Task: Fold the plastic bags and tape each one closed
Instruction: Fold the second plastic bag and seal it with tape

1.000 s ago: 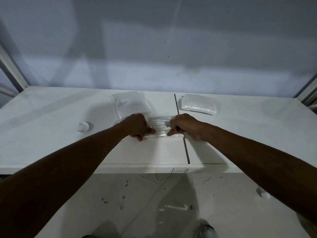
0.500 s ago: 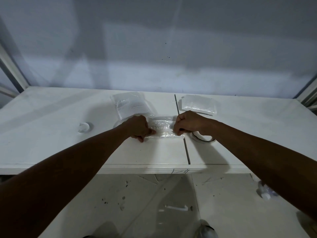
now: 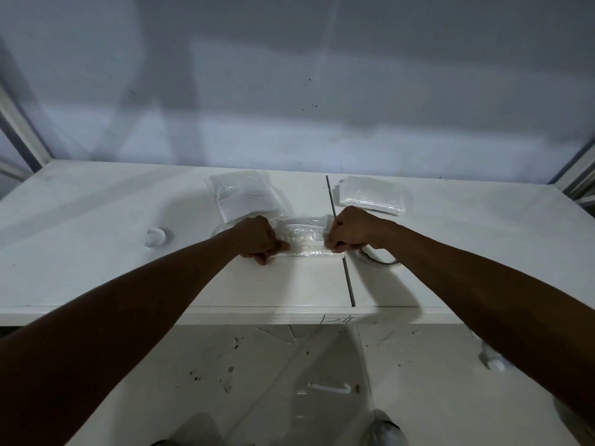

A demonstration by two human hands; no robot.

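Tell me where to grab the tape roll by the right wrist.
Probably its near rim, from above: the tape roll lies flat on the table, half hidden under the right hand's wrist, so only that arc is free. Pinch through the open centre.

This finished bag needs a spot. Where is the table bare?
Bare: the wide far-left stretch of the table beyond the small white piece, and the right side past the folded stack. Crowded: the middle, with both hands on the bag, the unfolded pile, and the tape roll.
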